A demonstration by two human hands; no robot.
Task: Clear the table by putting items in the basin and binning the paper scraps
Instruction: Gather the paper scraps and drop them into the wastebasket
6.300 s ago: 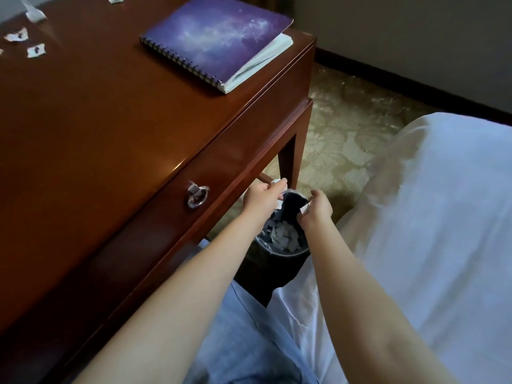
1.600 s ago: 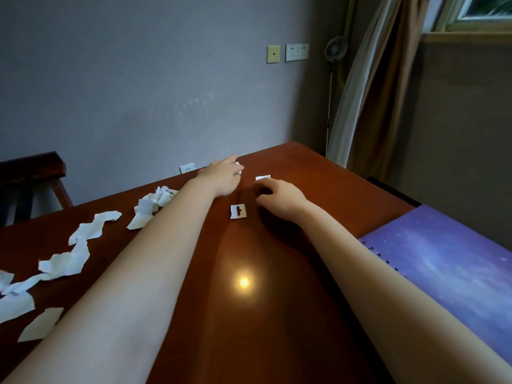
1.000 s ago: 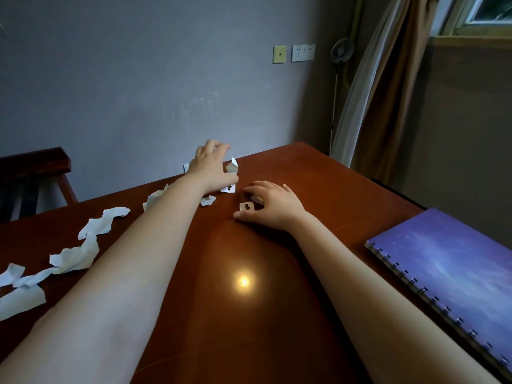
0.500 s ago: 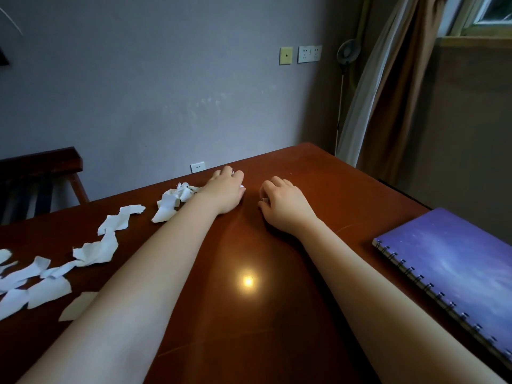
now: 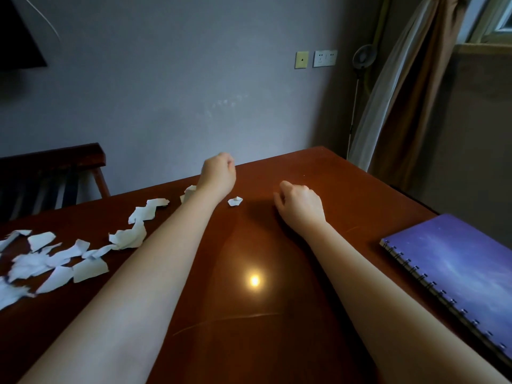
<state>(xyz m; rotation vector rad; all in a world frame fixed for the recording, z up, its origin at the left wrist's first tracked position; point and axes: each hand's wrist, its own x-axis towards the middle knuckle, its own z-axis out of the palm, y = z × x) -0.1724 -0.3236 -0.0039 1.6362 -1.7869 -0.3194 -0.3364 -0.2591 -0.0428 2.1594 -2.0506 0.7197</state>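
Note:
Torn white paper scraps lie scattered over the left of the brown wooden table. A single small scrap sits between my hands. My left hand is lifted just above the far edge of the table with its fingers curled in. My right hand rests on the tabletop to the right of that scrap, its fingers also curled under. The small scraps that lay there earlier are hidden inside the fists. Neither basin nor bin is in view.
A purple spiral notebook lies at the table's right edge. A dark wooden chair stands behind the table on the left. The wall is close behind, with curtains at the right.
After dropping scraps in the bin I turned back to the table. Both hands closed over small scraps at the far side; the left hand has now lifted, and one small scrap is uncovered.

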